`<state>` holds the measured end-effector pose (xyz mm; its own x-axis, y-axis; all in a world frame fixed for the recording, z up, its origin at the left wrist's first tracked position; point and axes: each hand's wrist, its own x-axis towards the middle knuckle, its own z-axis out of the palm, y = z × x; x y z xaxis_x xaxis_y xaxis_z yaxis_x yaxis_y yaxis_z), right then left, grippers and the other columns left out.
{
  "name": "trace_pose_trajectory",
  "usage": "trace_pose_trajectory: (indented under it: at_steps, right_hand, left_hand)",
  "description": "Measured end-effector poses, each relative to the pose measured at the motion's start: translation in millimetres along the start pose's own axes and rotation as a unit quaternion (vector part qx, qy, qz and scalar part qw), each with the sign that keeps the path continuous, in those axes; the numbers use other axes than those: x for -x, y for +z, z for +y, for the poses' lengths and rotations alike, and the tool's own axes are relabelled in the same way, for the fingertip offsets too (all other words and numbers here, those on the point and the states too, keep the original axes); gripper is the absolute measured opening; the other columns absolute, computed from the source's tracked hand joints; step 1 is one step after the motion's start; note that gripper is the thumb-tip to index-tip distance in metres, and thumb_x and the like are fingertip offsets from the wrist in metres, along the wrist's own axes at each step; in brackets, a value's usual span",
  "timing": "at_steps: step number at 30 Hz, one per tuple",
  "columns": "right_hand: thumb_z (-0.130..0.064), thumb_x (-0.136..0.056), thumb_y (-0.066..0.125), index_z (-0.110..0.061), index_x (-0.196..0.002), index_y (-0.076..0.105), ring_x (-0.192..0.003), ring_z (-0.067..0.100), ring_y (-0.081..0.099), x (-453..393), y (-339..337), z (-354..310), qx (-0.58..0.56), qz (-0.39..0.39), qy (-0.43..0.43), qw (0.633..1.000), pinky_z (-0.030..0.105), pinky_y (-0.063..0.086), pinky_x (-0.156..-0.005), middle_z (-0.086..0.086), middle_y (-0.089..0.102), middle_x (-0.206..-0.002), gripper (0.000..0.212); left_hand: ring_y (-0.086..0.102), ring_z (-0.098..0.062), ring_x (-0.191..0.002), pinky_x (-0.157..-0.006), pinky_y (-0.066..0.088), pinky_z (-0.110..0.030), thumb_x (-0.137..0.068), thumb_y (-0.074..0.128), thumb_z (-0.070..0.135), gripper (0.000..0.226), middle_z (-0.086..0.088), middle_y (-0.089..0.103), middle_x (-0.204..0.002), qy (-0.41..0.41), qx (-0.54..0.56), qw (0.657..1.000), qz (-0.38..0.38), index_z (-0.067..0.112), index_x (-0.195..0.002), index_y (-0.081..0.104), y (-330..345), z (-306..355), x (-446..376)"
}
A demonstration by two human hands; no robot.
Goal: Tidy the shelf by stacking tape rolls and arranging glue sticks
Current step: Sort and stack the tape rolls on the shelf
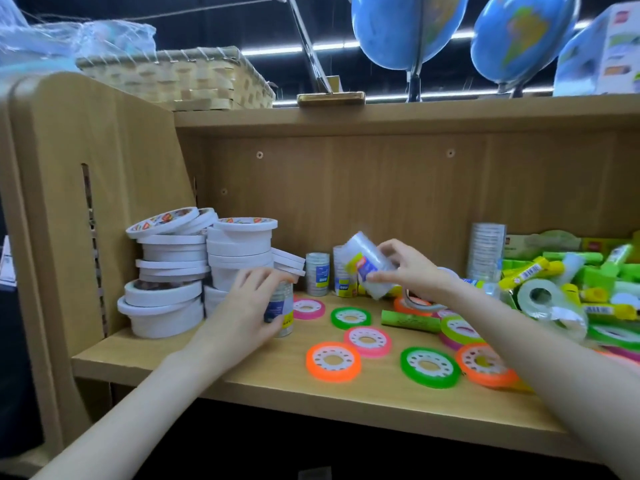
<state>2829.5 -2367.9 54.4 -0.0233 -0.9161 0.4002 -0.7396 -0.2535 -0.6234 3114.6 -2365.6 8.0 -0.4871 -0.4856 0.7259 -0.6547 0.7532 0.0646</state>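
My left hand (247,306) grips an upright pack of clear tape rolls (282,311) standing on the wooden shelf (242,379), just right of the white tape rolls (194,268) stacked at the left. My right hand (407,266) holds a second clear tape pack (365,266) tilted in the air above the shelf. Two more clear packs (318,273) stand at the back. Flat neon tape rolls in pink, green and orange (367,341) lie scattered on the board. Yellow and green glue sticks (540,268) lie jumbled at the right.
A tall clear tape stack (486,252) stands at the back right beside green boxes (550,240). A loose clear roll (538,296) lies among the glue sticks. A wicker basket (180,77) and two globes (405,26) sit on top of the shelf unit.
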Motion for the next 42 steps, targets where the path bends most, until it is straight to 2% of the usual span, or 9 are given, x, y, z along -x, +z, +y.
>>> trace_pose_trajectory:
  at_steps: [4, 6, 13, 18, 20, 23, 26, 35, 42]
  right_hand:
    - [-0.011, -0.077, 0.073, -0.011, -0.121, 0.041, -0.094, 0.01, 0.061, -3, -1, -16, -0.203, -0.004, 0.022, 0.979, 0.021, 0.048, -0.07, 0.005, 0.062, -0.11, 0.054]
    - [-0.005, -0.075, 0.074, -0.013, -0.116, 0.043, -0.093, 0.007, 0.06, -5, 5, -25, -0.132, -0.019, -0.002, 0.991, 0.02, 0.051, -0.077, 0.001, 0.061, -0.107, 0.053]
    - [-0.025, -0.069, 0.08, -0.023, -0.149, -0.001, -0.132, 0.029, 0.035, -6, 21, -7, 0.08, -0.009, 0.059, 0.995, 0.035, 0.034, -0.103, 0.016, 0.035, -0.143, 0.114]
    - [-0.03, -0.083, 0.064, -0.017, -0.138, 0.037, -0.12, 0.026, 0.035, -3, 20, -35, 0.269, 0.14, -0.12, 0.945, 0.039, 0.035, -0.1, 0.008, 0.039, -0.131, 0.062]
    - [-0.017, -0.087, 0.055, -0.016, -0.128, 0.048, -0.111, 0.019, 0.045, -4, 30, -55, 0.242, 0.089, -0.206, 0.944, 0.033, 0.037, -0.092, 0.003, 0.051, -0.125, 0.041]
    - [-0.005, -0.088, 0.049, -0.01, -0.13, 0.044, -0.106, 0.011, 0.057, -8, 64, -71, 0.16, -0.153, -0.166, 0.961, 0.023, 0.04, -0.092, 0.004, 0.058, -0.127, 0.043]
    - [-0.014, -0.091, 0.049, -0.011, -0.139, 0.032, -0.128, 0.022, 0.043, -19, 93, -68, 0.211, -0.238, -0.113, 0.941, 0.03, 0.034, -0.106, 0.009, 0.045, -0.141, 0.051]
    - [-0.036, -0.094, 0.047, -0.009, -0.109, 0.057, -0.107, 0.028, 0.045, -6, 72, -46, 0.447, -0.17, -0.153, 0.865, 0.037, 0.041, -0.084, 0.012, 0.059, -0.109, 0.033]
    - [-0.016, -0.097, 0.042, -0.009, -0.12, 0.056, -0.109, 0.023, 0.055, 17, 24, -57, 0.294, -0.108, -0.123, 0.942, 0.03, 0.042, -0.09, 0.009, 0.062, -0.118, 0.028]
  left_hand:
    - [0.022, 0.004, -0.102, -0.087, 0.027, -0.019, -0.075, 0.067, 0.009, 0.048, 0.013, 0.043, -0.112, -0.01, 0.007, 1.0, 0.015, 0.031, -0.113, 0.047, -4, -5, 2]
    - [0.023, 0.004, -0.102, -0.087, 0.028, -0.019, -0.075, 0.069, 0.008, 0.047, 0.014, 0.043, -0.111, -0.017, 0.007, 0.999, 0.027, 0.029, -0.112, 0.047, -5, -7, 5]
    - [0.028, 0.003, -0.101, -0.085, 0.032, -0.022, -0.073, 0.073, 0.014, 0.044, 0.011, 0.046, -0.108, -0.01, -0.013, 0.999, 0.029, 0.021, -0.11, 0.05, -6, -12, 6]
    - [0.03, 0.0, -0.102, -0.085, 0.031, -0.021, -0.073, 0.074, 0.011, 0.05, 0.012, 0.044, -0.108, -0.018, 0.005, 0.999, 0.045, 0.027, -0.11, 0.044, -3, -13, 9]
    - [0.033, -0.004, -0.098, -0.085, 0.033, -0.025, -0.067, 0.076, 0.009, 0.058, 0.011, 0.046, -0.104, -0.005, 0.004, 0.998, 0.062, 0.031, -0.106, 0.041, -3, -20, 13]
    - [0.036, -0.009, -0.097, -0.085, 0.03, -0.023, -0.066, 0.068, 0.018, 0.051, 0.01, 0.046, -0.103, -0.01, 0.007, 0.996, 0.083, 0.03, -0.105, 0.039, -7, -25, 18]
    - [0.035, -0.009, -0.095, -0.083, 0.026, -0.015, -0.068, 0.05, 0.035, 0.04, 0.01, 0.046, -0.103, 0.001, -0.004, 0.997, 0.076, 0.029, -0.106, 0.039, -11, -26, 19]
    - [0.045, -0.006, -0.099, -0.083, 0.032, -0.013, -0.072, 0.071, 0.011, 0.05, 0.007, 0.051, -0.105, 0.022, 0.042, 0.998, 0.032, 0.026, -0.11, 0.043, -4, -15, 9]
    - [0.053, -0.018, -0.096, -0.077, 0.04, -0.028, -0.083, 0.063, 0.012, 0.038, 0.0, 0.053, -0.115, -0.006, -0.006, 0.999, -0.045, 0.014, -0.117, 0.045, 16, 2, -27]
